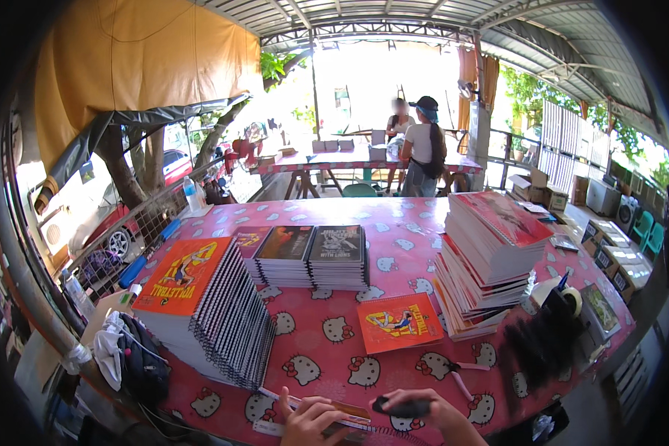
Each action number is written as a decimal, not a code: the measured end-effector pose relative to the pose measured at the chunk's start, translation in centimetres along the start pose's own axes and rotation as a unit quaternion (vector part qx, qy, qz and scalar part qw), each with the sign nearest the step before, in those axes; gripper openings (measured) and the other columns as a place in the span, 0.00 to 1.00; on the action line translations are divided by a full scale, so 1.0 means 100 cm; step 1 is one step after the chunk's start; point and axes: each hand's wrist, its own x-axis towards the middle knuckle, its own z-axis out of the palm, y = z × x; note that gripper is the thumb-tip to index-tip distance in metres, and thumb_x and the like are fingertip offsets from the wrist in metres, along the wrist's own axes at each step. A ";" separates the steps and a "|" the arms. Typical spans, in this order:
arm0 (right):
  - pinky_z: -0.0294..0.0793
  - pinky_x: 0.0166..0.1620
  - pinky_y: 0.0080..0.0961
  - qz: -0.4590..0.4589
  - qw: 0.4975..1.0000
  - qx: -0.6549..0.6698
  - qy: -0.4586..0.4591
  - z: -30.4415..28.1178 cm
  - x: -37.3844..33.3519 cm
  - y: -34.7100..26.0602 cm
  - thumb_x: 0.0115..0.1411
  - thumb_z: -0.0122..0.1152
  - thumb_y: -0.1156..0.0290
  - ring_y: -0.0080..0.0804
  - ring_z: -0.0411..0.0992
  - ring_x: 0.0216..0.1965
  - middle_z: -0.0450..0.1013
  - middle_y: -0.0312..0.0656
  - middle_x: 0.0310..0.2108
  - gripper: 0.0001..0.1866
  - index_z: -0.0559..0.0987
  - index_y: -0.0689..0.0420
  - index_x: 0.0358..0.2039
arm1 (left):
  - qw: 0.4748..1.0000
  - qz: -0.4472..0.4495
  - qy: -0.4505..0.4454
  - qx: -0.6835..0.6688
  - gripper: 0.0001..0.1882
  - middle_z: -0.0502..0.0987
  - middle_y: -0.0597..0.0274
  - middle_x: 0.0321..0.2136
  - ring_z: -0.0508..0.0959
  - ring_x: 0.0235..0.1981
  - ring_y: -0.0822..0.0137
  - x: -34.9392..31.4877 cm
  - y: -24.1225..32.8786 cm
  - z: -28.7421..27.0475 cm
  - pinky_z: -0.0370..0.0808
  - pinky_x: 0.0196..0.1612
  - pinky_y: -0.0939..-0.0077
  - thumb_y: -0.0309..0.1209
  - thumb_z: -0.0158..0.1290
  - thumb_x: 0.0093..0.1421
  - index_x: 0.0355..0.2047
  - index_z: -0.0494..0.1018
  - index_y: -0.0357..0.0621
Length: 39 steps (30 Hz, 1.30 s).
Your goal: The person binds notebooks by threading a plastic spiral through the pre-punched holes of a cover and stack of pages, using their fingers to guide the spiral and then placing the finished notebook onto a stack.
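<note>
Two bare hands work at the near edge of a pink, cat-printed tablecloth (312,305), over a thin book (354,415) that lies low, toward 6 o'clock. The left hand (312,422) rests across the book with its fingers spread and bent, apparently to steady it; whether its thumb pinches the underside I cannot tell. The right hand (427,412) is closed around a dark object (403,406), too blurred to name, held just above the book's right end, perhaps so that it stays close to the dark coil (401,435) there. Reckoned from the hands, a big stack of spiral notebooks (234,327) stands at 10 o'clock and a taller, uneven stack (483,275) at 1, seemingly set aside to leave the middle free for handling. A loose orange notebook (400,324) lies flat between 12 and 1, and pink-handled pliers (464,377) lie at 2, probably for easy reach by the right hand. The book is seen nearly edge-on, its long axis running from about half past nine to half past three; the coil carries on along roughly that line, pointing out past the right end beneath the right hand.
</note>
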 end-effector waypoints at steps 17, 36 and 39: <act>0.61 0.54 0.36 0.058 0.992 -0.080 -0.072 -0.016 0.028 -0.014 0.44 0.66 0.45 0.39 0.65 0.50 0.74 0.44 0.42 0.30 0.80 0.57 0.40 | 0.993 -0.058 0.103 0.023 0.11 0.74 0.77 0.24 0.74 0.34 0.75 0.002 0.009 0.031 0.34 0.64 0.42 0.42 0.63 0.43 0.27 0.77 0.57; 0.55 0.58 0.37 0.054 0.987 -0.128 -0.083 -0.026 0.020 0.005 0.48 0.64 0.50 0.35 0.61 0.52 0.67 0.46 0.52 0.26 0.78 0.59 0.40 | 1.000 0.002 0.024 -0.013 0.10 0.74 0.76 0.25 0.74 0.35 0.74 0.006 0.007 0.020 0.45 0.60 0.44 0.39 0.61 0.46 0.30 0.76 0.59; 0.54 0.59 0.38 0.055 0.997 0.002 -0.051 -0.024 0.014 0.020 0.48 0.64 0.50 0.36 0.59 0.56 0.62 0.50 0.55 0.28 0.77 0.59 0.41 | 0.998 -0.022 -0.014 -0.049 0.08 0.74 0.74 0.26 0.73 0.32 0.69 0.007 0.005 0.018 0.56 0.53 0.55 0.34 0.60 0.48 0.30 0.76 0.57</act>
